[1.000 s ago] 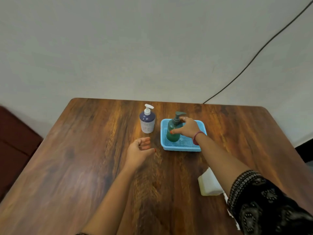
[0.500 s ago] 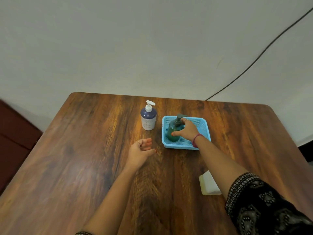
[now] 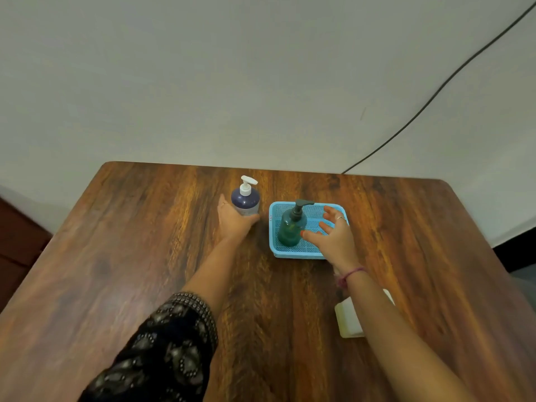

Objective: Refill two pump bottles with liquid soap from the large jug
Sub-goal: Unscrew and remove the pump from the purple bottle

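Now the left hand (image 3: pixel 235 220) grips the purple bottle (image 3: pixel 245 202); right hand (image 3: pixel 333 236) spread over basket rim (image 3: pixel 298 254).

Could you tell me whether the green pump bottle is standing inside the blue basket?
Yes, the green pump bottle stands upright inside the blue basket, near its left wall.

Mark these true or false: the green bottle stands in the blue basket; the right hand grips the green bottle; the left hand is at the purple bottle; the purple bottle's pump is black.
1. The green bottle stands in the blue basket: true.
2. The right hand grips the green bottle: false; its fingers are spread, holding nothing.
3. The left hand is at the purple bottle: true.
4. The purple bottle's pump is black: false; it is white.
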`<state>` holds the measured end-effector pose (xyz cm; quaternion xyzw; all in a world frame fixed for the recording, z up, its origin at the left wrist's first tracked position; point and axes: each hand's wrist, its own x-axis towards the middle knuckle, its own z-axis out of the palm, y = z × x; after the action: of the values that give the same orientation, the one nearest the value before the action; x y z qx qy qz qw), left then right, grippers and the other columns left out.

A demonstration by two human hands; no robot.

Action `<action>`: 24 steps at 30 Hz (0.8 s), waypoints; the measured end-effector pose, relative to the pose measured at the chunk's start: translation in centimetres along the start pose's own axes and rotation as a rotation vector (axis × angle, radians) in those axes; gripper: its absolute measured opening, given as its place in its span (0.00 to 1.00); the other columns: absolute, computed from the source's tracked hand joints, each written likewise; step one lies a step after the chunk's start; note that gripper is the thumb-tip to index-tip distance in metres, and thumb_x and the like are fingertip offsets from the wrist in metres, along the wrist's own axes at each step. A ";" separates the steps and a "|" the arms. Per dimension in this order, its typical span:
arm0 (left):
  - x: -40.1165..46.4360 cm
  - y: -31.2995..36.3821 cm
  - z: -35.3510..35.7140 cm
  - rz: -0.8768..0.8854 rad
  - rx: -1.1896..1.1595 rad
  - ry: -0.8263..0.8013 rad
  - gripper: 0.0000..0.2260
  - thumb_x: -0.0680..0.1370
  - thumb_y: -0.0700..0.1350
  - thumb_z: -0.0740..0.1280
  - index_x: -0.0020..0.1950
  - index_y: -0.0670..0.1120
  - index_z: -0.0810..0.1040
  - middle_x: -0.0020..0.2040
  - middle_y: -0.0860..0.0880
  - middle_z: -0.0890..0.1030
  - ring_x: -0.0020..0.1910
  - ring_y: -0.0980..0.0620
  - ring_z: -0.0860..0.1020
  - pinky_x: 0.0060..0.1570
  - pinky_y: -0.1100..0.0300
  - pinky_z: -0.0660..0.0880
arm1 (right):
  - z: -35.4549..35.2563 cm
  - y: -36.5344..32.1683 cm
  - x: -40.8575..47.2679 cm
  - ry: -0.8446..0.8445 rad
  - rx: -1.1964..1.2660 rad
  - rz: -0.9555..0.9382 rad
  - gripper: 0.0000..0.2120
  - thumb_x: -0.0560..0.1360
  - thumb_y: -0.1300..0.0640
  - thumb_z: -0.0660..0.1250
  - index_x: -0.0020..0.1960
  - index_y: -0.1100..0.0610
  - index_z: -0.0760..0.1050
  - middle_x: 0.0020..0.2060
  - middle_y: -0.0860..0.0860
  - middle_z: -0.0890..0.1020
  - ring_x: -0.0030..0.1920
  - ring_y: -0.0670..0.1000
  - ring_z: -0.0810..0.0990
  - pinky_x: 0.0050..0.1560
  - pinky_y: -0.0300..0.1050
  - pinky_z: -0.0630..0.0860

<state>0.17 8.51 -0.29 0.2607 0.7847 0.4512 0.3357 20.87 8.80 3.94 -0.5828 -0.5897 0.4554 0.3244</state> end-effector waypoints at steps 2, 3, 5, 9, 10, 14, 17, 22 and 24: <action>1.3 0.5 0.4 -0.008 0.001 -0.042 0.51 0.66 0.41 0.79 0.79 0.45 0.48 0.76 0.45 0.63 0.74 0.42 0.63 0.71 0.47 0.63 | -0.7 -0.4 -0.7 -0.010 -0.005 -0.030 0.34 0.70 0.63 0.75 0.71 0.57 0.64 0.69 0.54 0.70 0.68 0.55 0.71 0.63 0.48 0.73; 1.8 0.5 0.6 -0.006 0.018 -0.061 0.50 0.67 0.41 0.79 0.79 0.46 0.50 0.75 0.45 0.65 0.74 0.42 0.65 0.70 0.47 0.64 | -1.0 -0.6 -0.9 -0.016 -0.005 -0.045 0.33 0.70 0.63 0.74 0.71 0.57 0.64 0.68 0.54 0.71 0.67 0.54 0.72 0.63 0.47 0.72; 2.4 0.4 1.0 0.001 0.043 -0.064 0.42 0.68 0.41 0.78 0.76 0.45 0.58 0.71 0.44 0.70 0.70 0.42 0.69 0.67 0.48 0.68 | -1.6 -0.8 -1.2 -0.033 0.012 -0.065 0.32 0.70 0.63 0.74 0.70 0.56 0.65 0.67 0.53 0.72 0.67 0.53 0.73 0.63 0.46 0.73; 2.4 0.1 0.8 -0.005 0.008 0.026 0.35 0.67 0.44 0.79 0.70 0.44 0.67 0.67 0.44 0.74 0.65 0.43 0.73 0.60 0.51 0.72 | -2.0 -1.3 -1.6 -0.045 0.037 -0.105 0.30 0.70 0.62 0.75 0.69 0.55 0.66 0.66 0.52 0.74 0.65 0.51 0.74 0.64 0.48 0.74; 2.3 -0.2 0.6 0.015 -0.006 0.050 0.36 0.66 0.45 0.79 0.70 0.44 0.67 0.66 0.44 0.74 0.64 0.44 0.74 0.59 0.51 0.73 | -2.0 -1.5 -1.6 -0.047 0.048 -0.114 0.30 0.70 0.62 0.74 0.68 0.55 0.67 0.65 0.52 0.74 0.65 0.51 0.74 0.65 0.48 0.74; 0.5 -0.3 -0.5 0.106 -0.016 0.088 0.39 0.63 0.48 0.81 0.69 0.45 0.67 0.64 0.45 0.72 0.61 0.47 0.74 0.53 0.57 0.74 | -1.7 -2.6 -1.7 -0.062 0.104 -0.155 0.26 0.71 0.64 0.73 0.67 0.57 0.69 0.62 0.52 0.76 0.63 0.50 0.75 0.64 0.47 0.74; -2.0 0.9 -1.7 0.224 -0.053 0.087 0.39 0.62 0.48 0.81 0.68 0.45 0.66 0.62 0.47 0.70 0.59 0.49 0.74 0.51 0.59 0.74 | -1.4 -3.5 -1.8 -0.087 0.137 -0.179 0.24 0.72 0.64 0.73 0.65 0.56 0.70 0.61 0.52 0.77 0.63 0.49 0.76 0.64 0.46 0.74; -8.3 4.8 -3.9 0.435 -0.050 0.057 0.35 0.62 0.48 0.81 0.62 0.48 0.67 0.57 0.49 0.68 0.52 0.57 0.75 0.48 0.66 0.74 | -1.6 -6.3 -2.6 -0.145 0.249 -0.245 0.24 0.70 0.60 0.74 0.64 0.57 0.73 0.60 0.49 0.79 0.60 0.45 0.78 0.59 0.39 0.76; -10.8 6.4 -4.3 0.478 -0.062 0.056 0.33 0.62 0.49 0.81 0.59 0.50 0.67 0.56 0.50 0.68 0.50 0.60 0.75 0.42 0.70 0.74 | -1.9 -7.8 -3.3 -0.182 0.366 -0.261 0.25 0.69 0.60 0.75 0.64 0.58 0.73 0.58 0.51 0.80 0.59 0.46 0.80 0.56 0.38 0.78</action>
<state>4.44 1.40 10.08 0.4161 0.6955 0.5486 0.2054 19.88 6.55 12.27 -0.3896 -0.5947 0.5594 0.4261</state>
